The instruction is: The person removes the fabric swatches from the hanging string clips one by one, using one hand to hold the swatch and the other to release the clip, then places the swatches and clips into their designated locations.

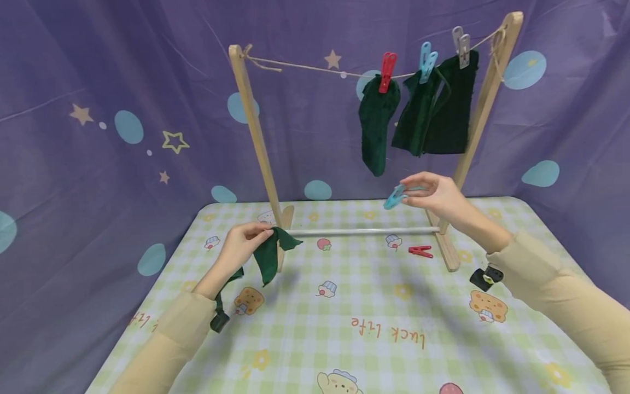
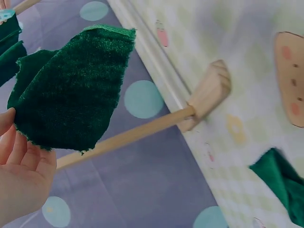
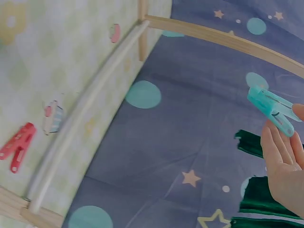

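My left hand (image 1: 240, 246) pinches a dark green cloth piece (image 1: 267, 257) by its edge, near the left post of a small wooden drying rack. In the left wrist view the cloth (image 2: 76, 95) has frayed edges and a folded-over corner. My right hand (image 1: 435, 196) holds a light blue clothespin (image 1: 395, 197) between thumb and fingers, below the hung cloths. From the string line (image 1: 315, 68) hang a green sock (image 1: 376, 126) under a red clothespin (image 1: 387, 72), a green cloth (image 1: 414, 117) under a blue clothespin (image 1: 427, 63), and another (image 1: 453, 109) under a grey clothespin (image 1: 463, 49).
A red clothespin (image 1: 420, 251) lies on the checked tablecloth (image 1: 364, 295) near the rack's right foot (image 1: 448, 251). Another green cloth (image 2: 282, 185) lies on the table by my left forearm. A white bar (image 1: 364, 231) joins the rack's wooden posts (image 1: 258, 137). Behind hangs a purple curtain (image 1: 147, 98).
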Action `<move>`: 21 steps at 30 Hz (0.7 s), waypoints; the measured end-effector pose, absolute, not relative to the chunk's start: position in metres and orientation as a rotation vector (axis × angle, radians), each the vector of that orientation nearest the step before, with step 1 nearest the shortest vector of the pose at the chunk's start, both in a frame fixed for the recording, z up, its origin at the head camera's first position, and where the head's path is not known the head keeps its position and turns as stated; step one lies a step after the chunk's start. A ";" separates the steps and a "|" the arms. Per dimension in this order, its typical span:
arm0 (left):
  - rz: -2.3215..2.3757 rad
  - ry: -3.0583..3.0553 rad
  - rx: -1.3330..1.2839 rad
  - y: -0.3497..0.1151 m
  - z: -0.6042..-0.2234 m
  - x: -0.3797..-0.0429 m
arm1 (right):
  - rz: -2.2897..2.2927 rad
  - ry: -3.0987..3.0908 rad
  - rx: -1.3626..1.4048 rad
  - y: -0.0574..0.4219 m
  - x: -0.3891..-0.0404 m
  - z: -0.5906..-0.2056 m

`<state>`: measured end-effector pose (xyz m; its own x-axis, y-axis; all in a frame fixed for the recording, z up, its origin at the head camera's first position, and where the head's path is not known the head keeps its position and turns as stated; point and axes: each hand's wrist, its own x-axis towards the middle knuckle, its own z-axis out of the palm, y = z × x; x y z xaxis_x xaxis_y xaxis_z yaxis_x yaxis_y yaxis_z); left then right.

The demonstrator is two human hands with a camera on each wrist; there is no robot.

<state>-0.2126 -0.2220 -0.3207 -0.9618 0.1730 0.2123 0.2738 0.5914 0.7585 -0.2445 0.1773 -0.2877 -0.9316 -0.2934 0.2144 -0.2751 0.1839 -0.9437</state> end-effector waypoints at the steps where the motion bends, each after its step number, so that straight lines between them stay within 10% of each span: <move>1: -1.308 -2.703 -0.372 -0.224 -0.323 -0.212 | -1.913 2.392 -0.575 0.178 -0.244 -0.291; 21: -1.236 -2.807 -0.311 -0.255 -0.355 -0.190 | -1.698 2.399 -0.498 0.200 -0.227 -0.352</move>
<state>-0.1900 -0.2551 -0.3551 -0.9779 0.1601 0.1341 0.2070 0.6585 0.7235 -0.2274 0.1999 -0.3519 -0.9317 -0.3582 0.0604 -0.1760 0.2997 -0.9377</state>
